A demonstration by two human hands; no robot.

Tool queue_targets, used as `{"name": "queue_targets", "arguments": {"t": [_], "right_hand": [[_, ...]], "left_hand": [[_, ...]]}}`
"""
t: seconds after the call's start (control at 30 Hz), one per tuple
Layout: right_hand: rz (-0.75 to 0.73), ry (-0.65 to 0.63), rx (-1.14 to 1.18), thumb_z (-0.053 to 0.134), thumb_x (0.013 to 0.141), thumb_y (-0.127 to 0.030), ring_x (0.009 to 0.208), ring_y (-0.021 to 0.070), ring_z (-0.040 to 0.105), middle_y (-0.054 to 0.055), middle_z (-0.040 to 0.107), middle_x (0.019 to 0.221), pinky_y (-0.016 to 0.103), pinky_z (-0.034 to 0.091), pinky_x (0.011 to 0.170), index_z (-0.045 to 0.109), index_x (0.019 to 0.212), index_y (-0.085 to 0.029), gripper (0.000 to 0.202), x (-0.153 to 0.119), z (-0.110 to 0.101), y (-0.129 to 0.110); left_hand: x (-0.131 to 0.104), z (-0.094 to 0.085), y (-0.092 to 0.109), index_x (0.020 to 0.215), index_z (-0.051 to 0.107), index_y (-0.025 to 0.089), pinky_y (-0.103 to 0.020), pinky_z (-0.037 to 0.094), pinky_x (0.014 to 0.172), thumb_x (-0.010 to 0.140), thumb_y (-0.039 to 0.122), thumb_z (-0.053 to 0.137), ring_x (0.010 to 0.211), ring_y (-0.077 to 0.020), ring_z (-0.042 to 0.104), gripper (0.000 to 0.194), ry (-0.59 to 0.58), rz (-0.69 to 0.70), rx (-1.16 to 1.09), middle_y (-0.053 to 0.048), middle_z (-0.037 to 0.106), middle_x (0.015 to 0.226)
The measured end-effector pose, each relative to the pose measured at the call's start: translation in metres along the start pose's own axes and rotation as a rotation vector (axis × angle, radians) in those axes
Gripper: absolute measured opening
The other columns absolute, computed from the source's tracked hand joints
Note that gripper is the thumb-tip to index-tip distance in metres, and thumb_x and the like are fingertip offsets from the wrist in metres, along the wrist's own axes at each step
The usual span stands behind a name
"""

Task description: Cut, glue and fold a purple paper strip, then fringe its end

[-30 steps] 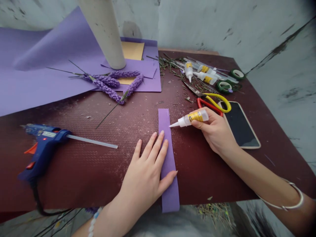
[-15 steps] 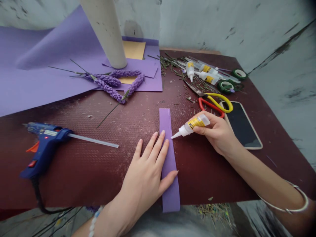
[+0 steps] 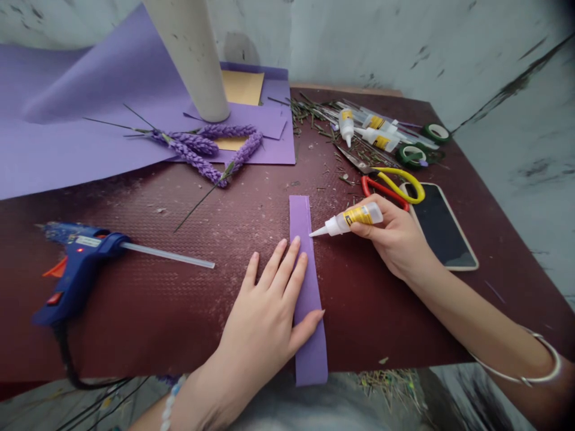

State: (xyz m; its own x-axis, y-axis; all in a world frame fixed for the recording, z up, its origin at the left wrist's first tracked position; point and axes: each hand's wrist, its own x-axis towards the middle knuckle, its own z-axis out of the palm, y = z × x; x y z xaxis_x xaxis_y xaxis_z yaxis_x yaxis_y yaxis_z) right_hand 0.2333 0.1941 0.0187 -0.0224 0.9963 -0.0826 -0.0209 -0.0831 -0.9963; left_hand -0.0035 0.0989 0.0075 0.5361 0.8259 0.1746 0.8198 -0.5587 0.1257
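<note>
A long purple paper strip lies lengthwise away from me, its near end jutting past the table's front edge. My left hand rests flat on it with fingers spread, thumb across its right side. In my right hand is a small white glue bottle with a yellow label, pinched between thumb and fingers and tilted down to the left. The bottle's nozzle tip meets the strip's right edge, just beyond my left fingertips. A thin line runs along that edge toward the far end.
A blue hot glue gun with a glue stick lies left, its red light lit. Purple lavender stems lie on purple paper by a white post. Scissors, a phone, more glue bottles and green tape sit right.
My right hand has slid the glue bottle's tip a little farther away along the strip's right edge, and the bottle leans lower. My left hand stays in place on the strip.
</note>
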Motion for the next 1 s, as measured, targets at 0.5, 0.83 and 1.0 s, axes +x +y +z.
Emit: {"name": "queue_targets", "arguments": {"t": [0.5, 0.83, 1.0], "right_hand": [[0.032, -0.138, -0.068, 0.098, 0.061, -0.042, 0.079, 0.0186, 0.063, -0.002, 0.071, 0.08, 0.031, 0.05, 0.077, 0.072, 0.077, -0.026, 0.035, -0.0047, -0.0071, -0.0042], [0.012, -0.066, -0.046, 0.099, 0.057, -0.038, 0.076, 0.0175, 0.061, -0.003, 0.069, 0.079, 0.032, 0.051, 0.075, 0.068, 0.077, -0.025, 0.039, -0.0046, -0.0037, -0.0032], [-0.011, -0.043, -0.054, 0.099, 0.057, -0.038, 0.076, 0.0188, 0.062, -0.002, 0.07, 0.081, 0.035, 0.053, 0.076, 0.067, 0.077, -0.025, 0.04, -0.0038, -0.0017, -0.005]], "left_hand": [[-0.0011, -0.0004, -0.0002, 0.158, 0.042, 0.009, -0.057, 0.032, 0.123, 0.106, 0.056, 0.037, 0.154, -0.0327, 0.037, 0.07, -0.009, -0.01, -0.028, -0.012, 0.032, 0.17], [0.0001, -0.0003, -0.0004, 0.158, 0.042, 0.009, -0.056, 0.027, 0.126, 0.106, 0.056, 0.038, 0.155, -0.0323, 0.036, 0.07, -0.01, -0.011, -0.037, -0.013, 0.033, 0.169], [-0.0012, -0.0012, -0.0001, 0.158, 0.041, 0.009, -0.057, 0.029, 0.124, 0.106, 0.056, 0.037, 0.155, -0.0326, 0.035, 0.07, -0.02, -0.013, -0.033, -0.012, 0.031, 0.17]]}}
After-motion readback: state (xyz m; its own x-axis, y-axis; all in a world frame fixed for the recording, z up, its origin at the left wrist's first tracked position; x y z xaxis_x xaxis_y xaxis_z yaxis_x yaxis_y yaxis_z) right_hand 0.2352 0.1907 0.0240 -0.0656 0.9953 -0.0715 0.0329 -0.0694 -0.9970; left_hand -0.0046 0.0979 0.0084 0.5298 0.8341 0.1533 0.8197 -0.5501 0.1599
